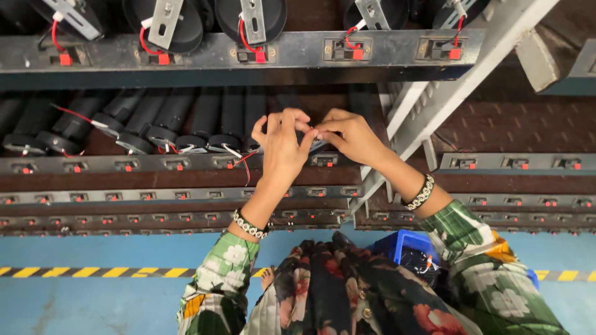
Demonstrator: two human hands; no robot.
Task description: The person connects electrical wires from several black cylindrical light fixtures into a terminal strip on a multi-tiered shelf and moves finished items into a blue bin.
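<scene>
Both hands meet over the middle rail (186, 164) of a metal rack. The left hand (280, 144) and the right hand (351, 133) pinch their fingertips together on something small between them (too small to make out, perhaps a wire end), just above a connector (324, 160) with a red tab. A red wire (244, 160) hangs just left of the left hand. Black cylinders (155, 124) lie side by side on that shelf, more stand on the top rail (248, 57). A beaded bracelet (249, 224) sits on the left wrist. A blue bin (406, 245) sits by the right elbow, above the blue floor (93, 298).
</scene>
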